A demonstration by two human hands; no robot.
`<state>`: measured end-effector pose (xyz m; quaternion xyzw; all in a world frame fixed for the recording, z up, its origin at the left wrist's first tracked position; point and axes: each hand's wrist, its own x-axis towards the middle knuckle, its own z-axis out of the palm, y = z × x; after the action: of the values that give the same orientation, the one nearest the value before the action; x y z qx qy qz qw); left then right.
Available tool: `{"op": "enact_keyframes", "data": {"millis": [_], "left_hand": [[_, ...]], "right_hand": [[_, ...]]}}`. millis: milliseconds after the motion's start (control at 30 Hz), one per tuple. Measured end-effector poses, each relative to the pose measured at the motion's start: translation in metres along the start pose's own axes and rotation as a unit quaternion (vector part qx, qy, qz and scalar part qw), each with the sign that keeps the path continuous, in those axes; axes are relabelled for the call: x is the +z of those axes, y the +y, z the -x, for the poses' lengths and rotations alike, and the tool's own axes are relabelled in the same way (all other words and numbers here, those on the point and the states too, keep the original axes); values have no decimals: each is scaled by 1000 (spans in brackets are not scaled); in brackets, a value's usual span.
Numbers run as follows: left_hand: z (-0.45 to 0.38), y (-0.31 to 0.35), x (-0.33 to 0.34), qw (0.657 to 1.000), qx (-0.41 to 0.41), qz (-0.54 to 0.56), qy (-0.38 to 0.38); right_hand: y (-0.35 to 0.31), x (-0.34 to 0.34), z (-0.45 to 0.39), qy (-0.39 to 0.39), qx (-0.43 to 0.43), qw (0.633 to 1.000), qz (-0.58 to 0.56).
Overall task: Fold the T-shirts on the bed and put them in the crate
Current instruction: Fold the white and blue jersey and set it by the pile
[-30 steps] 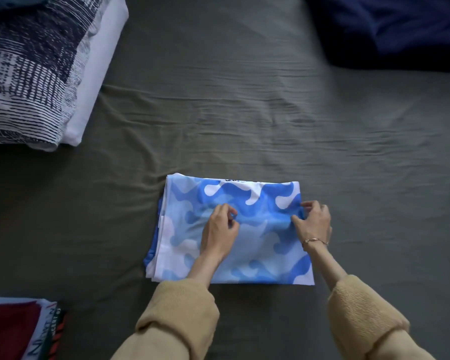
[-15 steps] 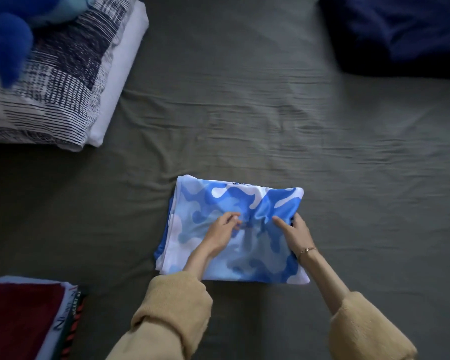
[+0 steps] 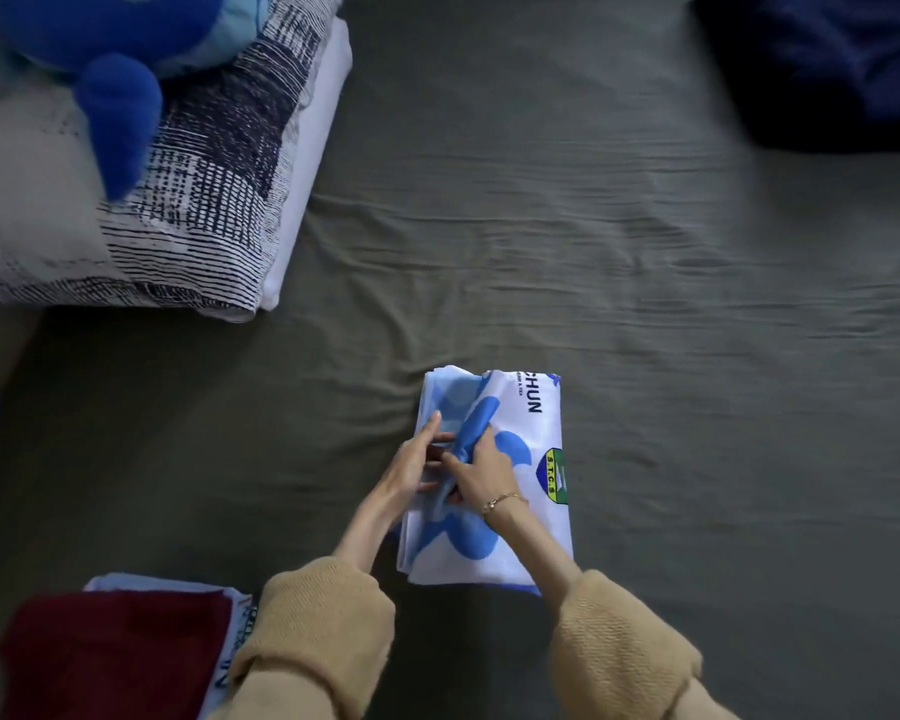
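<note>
A blue and white patterned T-shirt [image 3: 531, 439] lies folded into a narrow packet on the grey-green bed sheet [image 3: 645, 262], a crest and black letters on its top face. My right hand [image 3: 481, 472] pinches the folded-over edge near the packet's left side. My left hand [image 3: 414, 459] lies against that same edge with fingers nearly straight, touching the cloth. No crate is in view.
A stack of folded shirts, dark red on top [image 3: 115, 652], sits at the lower left. A patterned pillow [image 3: 188, 200] with a blue plush toy [image 3: 120, 96] is at the upper left. A dark blue cloth [image 3: 822, 65] lies at the upper right.
My right hand carried the shirt's right half over to the left, halving its width and turning up a printed face. The view shifted left, showing more of the pillow and stack.
</note>
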<state>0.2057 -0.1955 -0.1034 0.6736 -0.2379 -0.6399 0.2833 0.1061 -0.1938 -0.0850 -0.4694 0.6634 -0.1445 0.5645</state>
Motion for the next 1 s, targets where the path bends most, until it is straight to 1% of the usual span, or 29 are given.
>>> {"op": "enact_keyframes", "data": {"millis": [100, 167, 200, 267, 333, 367, 400, 433, 467, 533, 600, 633, 700, 800, 900, 1000], "left_hand": [[-4, -3, -8, 999, 24, 21, -15], [-7, -6, -12, 999, 47, -19, -8], [-9, -9, -12, 997, 53, -47, 8], [-12, -13, -12, 984, 95, -126, 83], [-13, -16, -11, 953, 143, -216, 158], [-15, -17, -11, 939, 156, -245, 182], [-18, -19, -12, 931, 160, -263, 197], [-20, -19, -13, 929, 156, -265, 207], [-22, -17, -13, 933, 145, -257, 208], [-26, -12, -14, 958, 113, -186, 185], [-28, -4, -13, 983, 74, -90, 143], [-29, -2, -11, 990, 52, -56, 119], [-27, 3, -9, 996, 26, -36, 72], [-12, 10, -7, 1000, 11, -14, 21], [5, 20, -7, 999, 9, 39, -27], [27, 37, -6, 996, 44, 67, -36]], "right_hand": [[3, 13, -4, -56, 1, 998, 39], [4, 8, -2, -45, -12, 998, 52], [5, 3, -1, -19, -24, 998, 47], [10, -10, -3, 70, -42, 996, 42], [16, -21, -10, 166, -42, 983, 58], [17, -27, -13, 205, -33, 975, 74], [19, -33, -16, 237, -21, 967, 95], [20, -39, -20, 263, 0, 958, 114], [22, -45, -24, 274, 27, 954, 117], [22, -56, -30, 245, 76, 965, 58], [25, -66, -41, 199, 106, 973, -40], [24, -70, -42, 174, 120, 972, -100], [23, -78, -40, 120, 134, 965, -191], [12, -89, -23, 65, 94, 969, -219], [1, -97, -6, 53, 37, 972, -228], [-13, -107, 12, 47, -29, 970, -238]]}}
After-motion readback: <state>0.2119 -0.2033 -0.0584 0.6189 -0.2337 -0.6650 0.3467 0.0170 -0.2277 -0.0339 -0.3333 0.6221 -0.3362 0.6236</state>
